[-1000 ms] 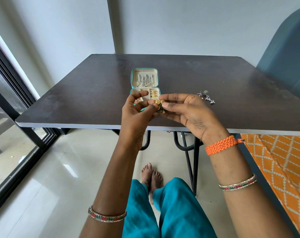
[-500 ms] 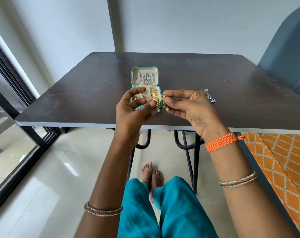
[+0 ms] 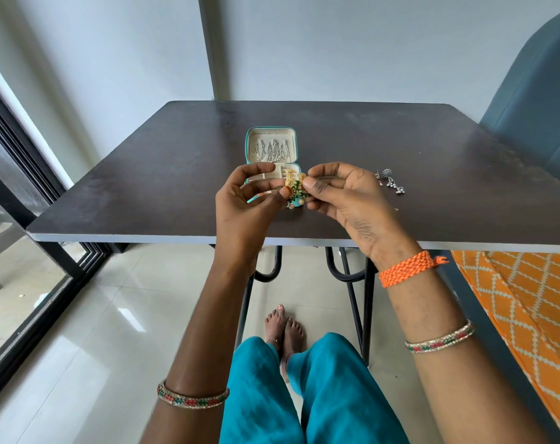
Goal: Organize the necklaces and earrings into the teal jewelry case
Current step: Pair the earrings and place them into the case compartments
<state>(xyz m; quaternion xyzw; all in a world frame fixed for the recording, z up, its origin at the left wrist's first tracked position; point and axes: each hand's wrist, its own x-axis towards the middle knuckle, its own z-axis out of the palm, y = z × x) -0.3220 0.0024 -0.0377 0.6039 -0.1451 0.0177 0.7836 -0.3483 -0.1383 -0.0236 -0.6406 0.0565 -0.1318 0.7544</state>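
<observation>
Earrings [image 3: 295, 190] half-hidden between hands

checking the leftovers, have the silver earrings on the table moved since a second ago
No. The silver earrings lie at the same spot on the table, right of the teal jewelry case; only the camera shifted.

one case [image 3: 248, 145] (two hands [image 3: 251, 200] [image 3: 342, 193])

Matt dark table [image 3: 176, 174], glossy floor tiles [image 3: 112, 315], seemingly gold-metal earrings [image 3: 293, 187]
</observation>
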